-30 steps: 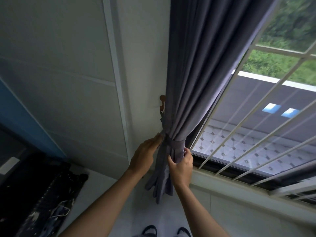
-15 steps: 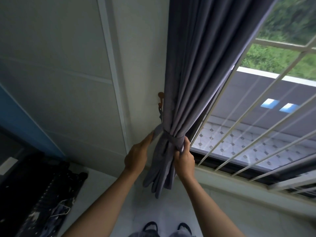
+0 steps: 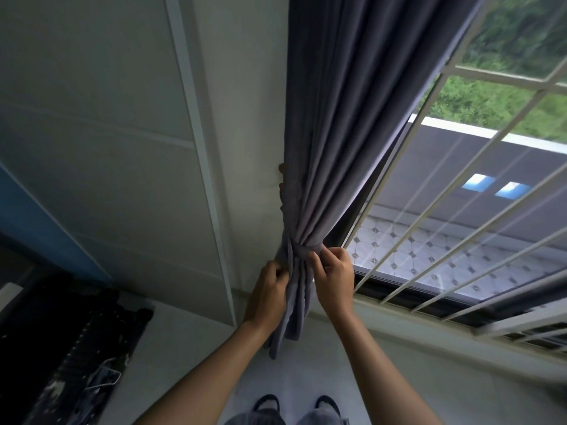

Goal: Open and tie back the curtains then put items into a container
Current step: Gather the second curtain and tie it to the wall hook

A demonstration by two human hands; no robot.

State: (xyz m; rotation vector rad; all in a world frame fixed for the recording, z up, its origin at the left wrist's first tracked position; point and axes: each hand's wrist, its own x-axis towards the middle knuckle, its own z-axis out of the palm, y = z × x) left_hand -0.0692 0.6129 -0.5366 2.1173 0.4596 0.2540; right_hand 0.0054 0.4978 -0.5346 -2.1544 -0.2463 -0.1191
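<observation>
A grey curtain (image 3: 340,124) hangs gathered at the window's left side, cinched by a matching grey tieback band (image 3: 306,249). A brown wall hook (image 3: 280,168) peeks out behind the curtain's left edge, above the band. My left hand (image 3: 268,294) pinches the curtain folds just below the band on the left. My right hand (image 3: 333,279) grips the band's right end with its fingers curled around the cloth. The curtain's tail (image 3: 287,326) hangs down between my wrists.
A window with white metal bars (image 3: 460,228) fills the right side, above a sill (image 3: 399,320). A pale panelled wall (image 3: 116,142) stands on the left. Dark clothing with a hanger (image 3: 73,357) lies at the lower left. My feet (image 3: 294,404) stand on the light floor.
Both hands have closed in on the tie. The left hand dropped from the band's left end to the folds below it, and the right hand moved up onto the band's right end.
</observation>
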